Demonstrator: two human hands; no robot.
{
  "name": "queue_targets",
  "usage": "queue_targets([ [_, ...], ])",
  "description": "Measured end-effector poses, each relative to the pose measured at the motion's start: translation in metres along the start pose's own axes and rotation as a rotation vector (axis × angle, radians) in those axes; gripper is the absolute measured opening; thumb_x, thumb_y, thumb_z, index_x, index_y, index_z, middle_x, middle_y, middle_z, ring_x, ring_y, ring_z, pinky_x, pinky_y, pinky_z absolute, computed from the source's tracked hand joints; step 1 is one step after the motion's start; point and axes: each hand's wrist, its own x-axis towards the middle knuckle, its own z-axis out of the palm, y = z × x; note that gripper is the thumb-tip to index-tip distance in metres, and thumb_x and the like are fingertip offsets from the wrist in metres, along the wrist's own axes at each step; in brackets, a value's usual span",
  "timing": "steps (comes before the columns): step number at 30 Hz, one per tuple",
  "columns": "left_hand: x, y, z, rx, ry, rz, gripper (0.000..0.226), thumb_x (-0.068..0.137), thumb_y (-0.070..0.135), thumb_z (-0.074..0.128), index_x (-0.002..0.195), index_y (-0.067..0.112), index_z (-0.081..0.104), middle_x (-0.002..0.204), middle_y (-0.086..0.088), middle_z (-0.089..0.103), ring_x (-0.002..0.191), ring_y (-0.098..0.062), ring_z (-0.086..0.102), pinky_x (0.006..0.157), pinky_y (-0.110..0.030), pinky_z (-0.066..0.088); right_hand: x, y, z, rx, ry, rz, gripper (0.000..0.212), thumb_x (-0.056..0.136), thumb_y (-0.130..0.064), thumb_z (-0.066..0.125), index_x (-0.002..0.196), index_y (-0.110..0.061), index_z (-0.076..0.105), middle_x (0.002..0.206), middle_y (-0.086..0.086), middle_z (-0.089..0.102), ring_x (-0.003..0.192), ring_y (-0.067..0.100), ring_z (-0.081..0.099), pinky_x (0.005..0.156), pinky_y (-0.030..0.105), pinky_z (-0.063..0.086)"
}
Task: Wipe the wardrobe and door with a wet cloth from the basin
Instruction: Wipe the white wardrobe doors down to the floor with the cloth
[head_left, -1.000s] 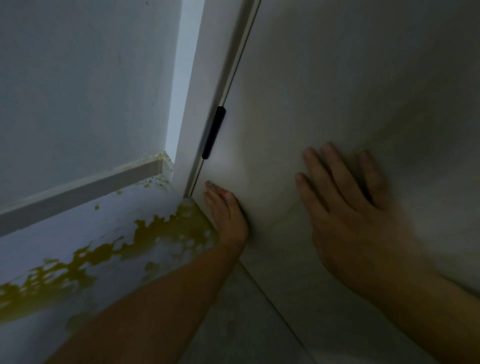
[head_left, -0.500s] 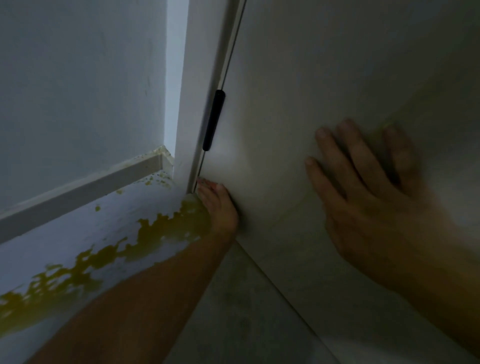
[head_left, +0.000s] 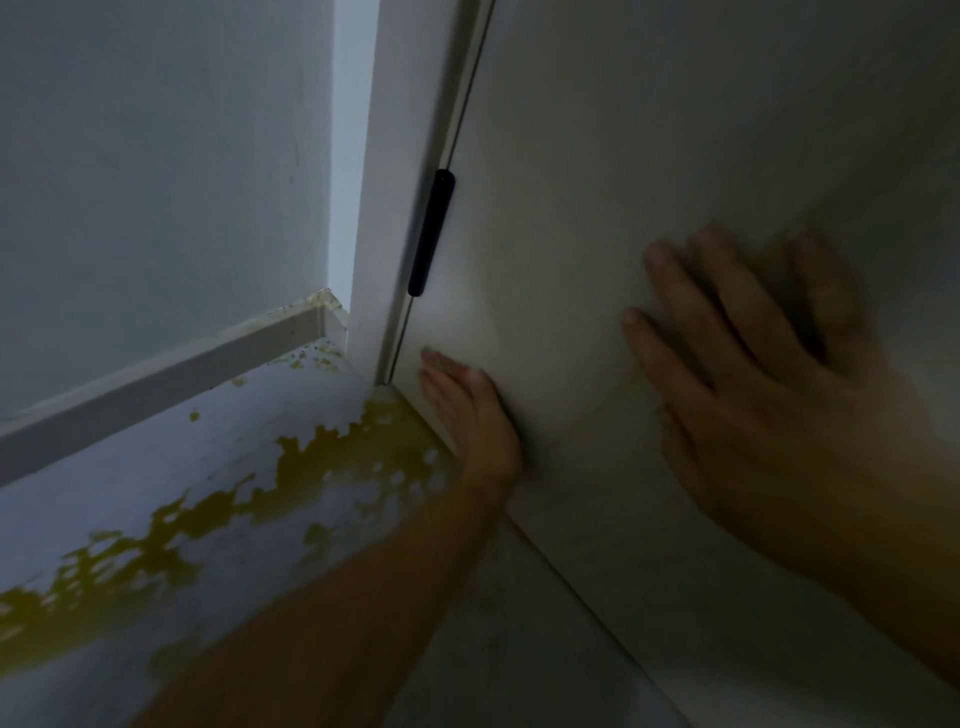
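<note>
The white door (head_left: 649, 130) fills the right side of the view, hung on a black hinge (head_left: 431, 234) at its left edge. My left hand (head_left: 467, 410) presses against the door's bottom corner just below the hinge, fingers straight and pointing at the frame. A pale, pinkish bit shows at its fingertips; no cloth is plainly visible under it. My right hand (head_left: 769, 395) lies flat on the door panel further right, fingers spread and slightly blurred. No wardrobe or basin is in sight.
The white door frame (head_left: 400, 156) meets a pale wall (head_left: 156, 156) with a skirting board (head_left: 182, 374) at the left. The floor below carries a ragged yellow-brown stain (head_left: 322, 467) that runs up to the door's foot. The light is dim.
My right hand has slid slightly up and to the right across the door panel. My left hand stays at the bottom corner by the hinge.
</note>
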Motion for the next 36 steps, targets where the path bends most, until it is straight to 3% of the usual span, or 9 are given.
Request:
queue_targets([
  [7,0.042,0.015,-0.023,-0.048,0.085,-0.171,0.058,0.113,0.03,0.022,0.161,0.004,0.005,0.171,-0.013,0.004,0.157,-0.026,0.006,0.126,-0.034,0.001,0.0,-0.002,-0.001,-0.014,-0.014,0.014,0.063,0.093,-0.03,0.046,0.15,-0.003,0.044,0.166,0.024,0.017,0.154,0.042,0.014,0.124,0.061,0.003],
  [9,0.035,0.03,-0.024,-0.042,0.086,-0.158,0.056,0.113,0.028,0.021,0.161,0.004,0.004,0.171,-0.013,0.002,0.158,-0.027,0.005,0.122,-0.028,0.001,0.001,-0.002,-0.002,-0.031,-0.016,0.014,0.065,0.091,-0.029,0.048,0.15,-0.002,0.043,0.165,0.025,0.018,0.154,0.042,0.015,0.124,0.06,0.002],
  [11,0.015,0.047,-0.019,-0.013,0.03,0.012,0.062,0.11,0.036,0.02,0.16,0.007,-0.002,0.171,-0.009,-0.004,0.158,-0.023,-0.003,0.121,-0.024,-0.004,0.002,-0.002,-0.003,-0.03,-0.028,0.011,0.065,0.091,-0.028,0.047,0.15,-0.001,0.044,0.164,0.026,0.02,0.153,0.043,0.017,0.125,0.059,0.002],
  [14,-0.023,0.079,-0.003,0.056,-0.111,0.466,0.076,0.099,0.053,0.014,0.158,0.015,-0.014,0.166,0.0,-0.023,0.154,-0.017,-0.024,0.126,-0.04,-0.013,0.001,0.001,-0.009,0.021,-0.05,0.012,0.062,0.092,-0.024,0.042,0.149,0.001,0.045,0.164,0.026,0.022,0.154,0.042,0.018,0.126,0.056,0.002],
  [18,-0.034,0.123,0.003,0.141,-0.149,0.852,0.075,0.107,0.04,0.026,0.159,-0.001,-0.01,0.166,-0.008,-0.023,0.155,-0.029,-0.021,0.126,-0.051,-0.01,-0.016,0.026,-0.031,0.017,-0.068,0.025,0.067,0.088,-0.022,0.044,0.151,0.001,0.042,0.165,0.024,0.022,0.154,0.039,0.017,0.126,0.054,-0.001],
  [21,-0.029,0.108,-0.003,0.232,-0.142,0.933,0.074,0.108,0.046,0.022,0.159,0.003,-0.012,0.166,-0.004,-0.026,0.156,-0.03,-0.019,0.126,-0.055,-0.006,-0.035,0.039,-0.045,0.045,-0.06,0.121,0.067,0.084,-0.022,0.048,0.147,-0.002,0.048,0.164,0.021,0.026,0.153,0.039,0.02,0.126,0.054,0.003],
  [25,-0.051,0.105,-0.003,0.32,-0.197,0.814,0.077,0.106,0.056,0.014,0.157,0.011,-0.021,0.166,-0.007,-0.03,0.155,-0.029,-0.024,0.124,-0.063,-0.001,-0.051,0.044,-0.057,0.076,-0.059,0.182,0.067,0.083,-0.024,0.052,0.147,-0.004,0.05,0.165,0.019,0.025,0.154,0.038,0.018,0.126,0.054,0.004],
  [32,-0.104,0.265,0.026,0.252,-0.227,1.316,0.067,0.106,0.034,0.027,0.155,0.0,-0.002,0.164,-0.028,-0.01,0.154,-0.047,-0.012,0.125,-0.054,-0.008,-0.064,0.101,-0.086,0.002,0.102,0.349,0.068,0.083,-0.021,0.056,0.149,-0.005,0.048,0.163,0.016,0.031,0.152,0.038,0.026,0.126,0.053,0.008],
  [36,-0.102,0.214,0.024,0.334,-0.218,1.34,0.067,0.106,0.032,0.027,0.159,0.006,-0.005,0.165,-0.02,-0.017,0.154,-0.046,-0.012,0.124,-0.06,-0.003,-0.08,0.09,-0.075,-0.027,0.097,0.314,0.069,0.082,-0.017,0.056,0.149,-0.005,0.047,0.163,0.016,0.031,0.152,0.036,0.027,0.126,0.053,0.009],
])
